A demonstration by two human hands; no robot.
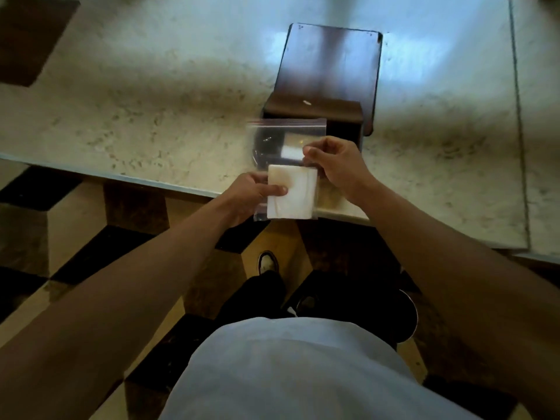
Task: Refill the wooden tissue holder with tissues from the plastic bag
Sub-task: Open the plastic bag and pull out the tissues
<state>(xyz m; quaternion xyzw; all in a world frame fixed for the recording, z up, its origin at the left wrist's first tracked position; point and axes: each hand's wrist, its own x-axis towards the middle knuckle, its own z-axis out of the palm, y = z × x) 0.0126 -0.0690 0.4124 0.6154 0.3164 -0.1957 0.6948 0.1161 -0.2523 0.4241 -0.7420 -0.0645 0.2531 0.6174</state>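
Note:
A dark wooden tissue holder (pixel 328 74) stands on the pale stone table (pixel 151 101), just beyond my hands. I hold a clear zip plastic bag (pixel 272 137) upright over the table's near edge. A folded stack of white tissues (pixel 292 192) sits in the bag's lower part. My left hand (pixel 251 197) grips the bag's lower left side, thumb pressed on the tissues. My right hand (pixel 336 165) pinches the bag's right edge at about mid-height. The bag's zip top is level with the holder's front face.
The table's near edge (pixel 121 177) runs diagonally from left to right under my hands. A seam (pixel 519 116) divides this slab from another at the right. Below are a checkered floor (pixel 91 237), my shoes (pixel 268 262) and my light shirt.

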